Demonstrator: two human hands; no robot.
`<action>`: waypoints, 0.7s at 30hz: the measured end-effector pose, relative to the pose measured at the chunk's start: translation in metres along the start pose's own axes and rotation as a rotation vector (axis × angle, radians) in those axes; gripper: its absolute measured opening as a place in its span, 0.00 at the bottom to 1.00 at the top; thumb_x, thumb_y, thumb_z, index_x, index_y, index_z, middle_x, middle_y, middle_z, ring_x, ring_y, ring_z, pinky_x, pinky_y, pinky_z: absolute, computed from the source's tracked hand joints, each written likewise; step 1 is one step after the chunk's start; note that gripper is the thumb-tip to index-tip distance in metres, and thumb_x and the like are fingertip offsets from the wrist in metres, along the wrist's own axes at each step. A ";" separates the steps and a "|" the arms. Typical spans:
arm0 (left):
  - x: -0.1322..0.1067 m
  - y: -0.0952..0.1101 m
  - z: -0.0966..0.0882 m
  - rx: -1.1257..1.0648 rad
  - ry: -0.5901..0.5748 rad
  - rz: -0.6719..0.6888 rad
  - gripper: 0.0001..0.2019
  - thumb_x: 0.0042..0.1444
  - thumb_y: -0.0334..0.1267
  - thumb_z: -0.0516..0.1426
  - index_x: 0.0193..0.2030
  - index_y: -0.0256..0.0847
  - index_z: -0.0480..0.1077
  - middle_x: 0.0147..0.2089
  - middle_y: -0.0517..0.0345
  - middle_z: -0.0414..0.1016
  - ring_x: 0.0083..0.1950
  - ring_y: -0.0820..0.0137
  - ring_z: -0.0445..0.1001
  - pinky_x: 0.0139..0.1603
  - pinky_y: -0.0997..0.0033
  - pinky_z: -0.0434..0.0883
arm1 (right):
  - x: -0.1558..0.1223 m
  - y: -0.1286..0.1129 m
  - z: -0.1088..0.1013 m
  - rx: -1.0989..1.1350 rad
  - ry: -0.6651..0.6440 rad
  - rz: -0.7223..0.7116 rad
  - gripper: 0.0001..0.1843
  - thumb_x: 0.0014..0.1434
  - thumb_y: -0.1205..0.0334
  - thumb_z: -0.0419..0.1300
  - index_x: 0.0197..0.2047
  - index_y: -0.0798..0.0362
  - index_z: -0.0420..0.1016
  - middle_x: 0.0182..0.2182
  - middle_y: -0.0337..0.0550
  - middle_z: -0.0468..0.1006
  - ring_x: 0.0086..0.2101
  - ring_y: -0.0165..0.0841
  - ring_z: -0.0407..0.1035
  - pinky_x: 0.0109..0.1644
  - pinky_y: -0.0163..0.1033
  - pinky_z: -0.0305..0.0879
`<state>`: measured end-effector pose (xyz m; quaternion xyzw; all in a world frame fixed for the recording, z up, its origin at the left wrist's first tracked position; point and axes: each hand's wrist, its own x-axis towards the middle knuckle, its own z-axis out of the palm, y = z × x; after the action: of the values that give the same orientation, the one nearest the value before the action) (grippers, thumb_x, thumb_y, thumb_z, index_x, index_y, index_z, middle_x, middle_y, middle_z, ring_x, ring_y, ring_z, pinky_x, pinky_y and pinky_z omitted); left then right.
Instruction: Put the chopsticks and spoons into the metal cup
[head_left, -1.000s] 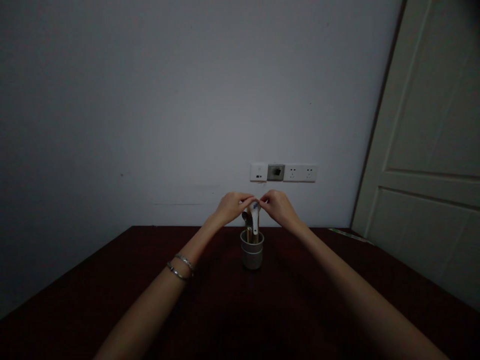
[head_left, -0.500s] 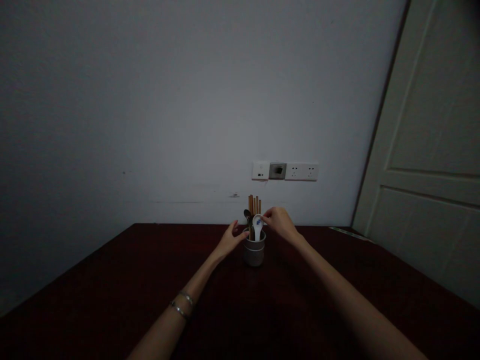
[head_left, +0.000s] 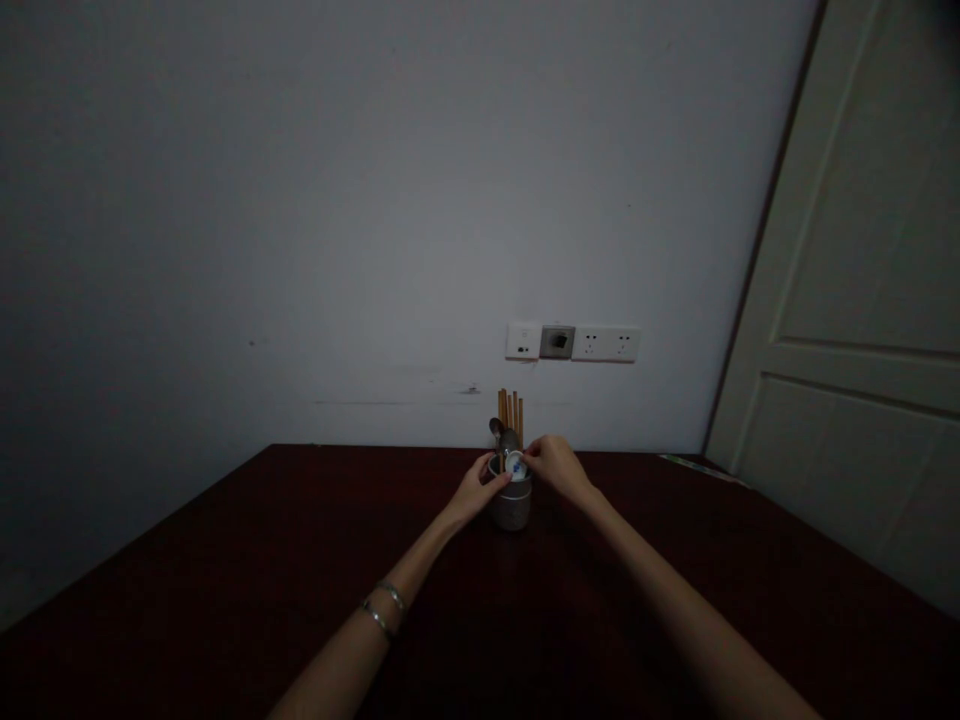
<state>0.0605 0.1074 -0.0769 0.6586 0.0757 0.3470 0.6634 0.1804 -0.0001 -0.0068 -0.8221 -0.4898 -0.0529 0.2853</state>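
Dim room, dark red table across lower frame. White spoon now sunk lower in grey holder at centre, below chopsticks. Right hand fingertips pinch spoon, seemingly. Left hand has closed in, fingers curled round holder's side.

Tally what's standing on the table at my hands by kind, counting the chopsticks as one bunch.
holder: 1
white spoon: 1
metal spoon: 1 clearly seen
chopstick bunch: 1
Total: 4; the single sticks are too small to count.
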 end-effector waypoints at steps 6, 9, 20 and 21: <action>-0.001 -0.002 0.002 0.032 0.001 0.001 0.22 0.44 0.41 0.63 0.46 0.36 0.66 0.50 0.46 0.71 0.51 0.63 0.69 0.54 0.65 0.62 | -0.001 0.003 0.006 0.011 -0.008 -0.026 0.10 0.51 0.62 0.57 0.27 0.57 0.77 0.26 0.49 0.78 0.28 0.31 0.71 0.29 0.31 0.57; -0.001 -0.002 0.002 0.027 0.004 0.012 0.22 0.44 0.42 0.63 0.46 0.35 0.66 0.49 0.46 0.71 0.51 0.63 0.69 0.54 0.65 0.63 | 0.000 0.005 0.008 0.020 -0.006 -0.041 0.10 0.50 0.62 0.56 0.27 0.57 0.77 0.26 0.49 0.78 0.28 0.31 0.71 0.30 0.31 0.57; -0.002 -0.001 0.002 0.080 0.003 0.043 0.21 0.47 0.40 0.61 0.48 0.37 0.66 0.51 0.48 0.70 0.52 0.64 0.68 0.55 0.66 0.62 | -0.005 0.010 0.002 0.099 -0.010 -0.035 0.11 0.48 0.58 0.59 0.32 0.55 0.77 0.30 0.47 0.78 0.32 0.34 0.71 0.33 0.32 0.60; -0.002 -0.001 0.001 0.096 0.008 0.048 0.21 0.48 0.39 0.60 0.49 0.37 0.66 0.51 0.49 0.70 0.53 0.64 0.68 0.55 0.66 0.61 | -0.005 0.011 0.001 0.123 -0.003 -0.033 0.12 0.48 0.57 0.59 0.33 0.55 0.77 0.31 0.47 0.78 0.33 0.34 0.71 0.34 0.33 0.61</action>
<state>0.0599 0.1050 -0.0782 0.6900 0.0792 0.3612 0.6222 0.1867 -0.0078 -0.0141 -0.7948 -0.5062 -0.0261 0.3337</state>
